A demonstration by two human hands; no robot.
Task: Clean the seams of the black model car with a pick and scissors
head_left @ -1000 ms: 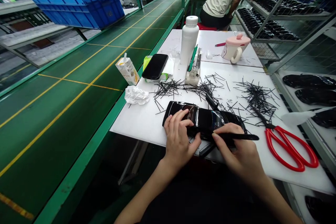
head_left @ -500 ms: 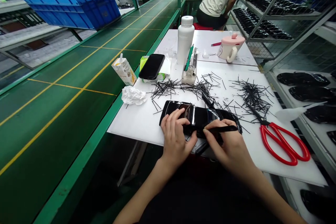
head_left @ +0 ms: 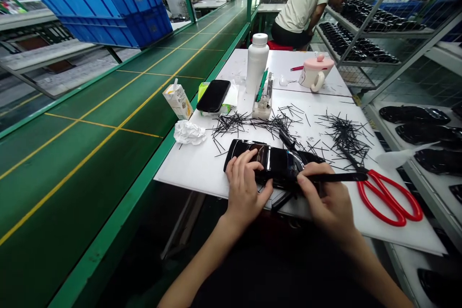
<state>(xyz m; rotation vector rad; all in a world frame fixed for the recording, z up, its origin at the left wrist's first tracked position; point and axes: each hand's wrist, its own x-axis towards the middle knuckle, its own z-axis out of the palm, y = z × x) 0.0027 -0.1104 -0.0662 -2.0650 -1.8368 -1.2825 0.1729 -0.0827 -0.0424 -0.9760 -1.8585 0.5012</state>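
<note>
A long, glossy black piece that looks like a strapped shoe (head_left: 279, 159) lies sideways near the table's front edge. My left hand (head_left: 243, 183) steadies its left part, fingers over the top and thumb at the near side. Between thumb and fingers, my right hand (head_left: 327, 197) pinches a flat black strap (head_left: 341, 177) that stretches rightward across the palm side. Where the strap joins the shoe is hidden by my fingers. Another black band hangs at the front edge. Red-handled scissors (head_left: 391, 197) lie right of my right hand, blades pointing away.
Thin black strips (head_left: 342, 132) are scattered behind the shoe. Farther back stand a white bottle (head_left: 257, 65), a phone (head_left: 213, 96), a tool holder (head_left: 263, 109) and a lidded mug (head_left: 315, 74). A green conveyor (head_left: 119, 130) runs along the left; racks (head_left: 426, 139) flank the right.
My right hand has shifted right, and much more of the black strap now extends past it toward the scissors. My left hand stays on the shoe. The camera view has tilted slightly.
</note>
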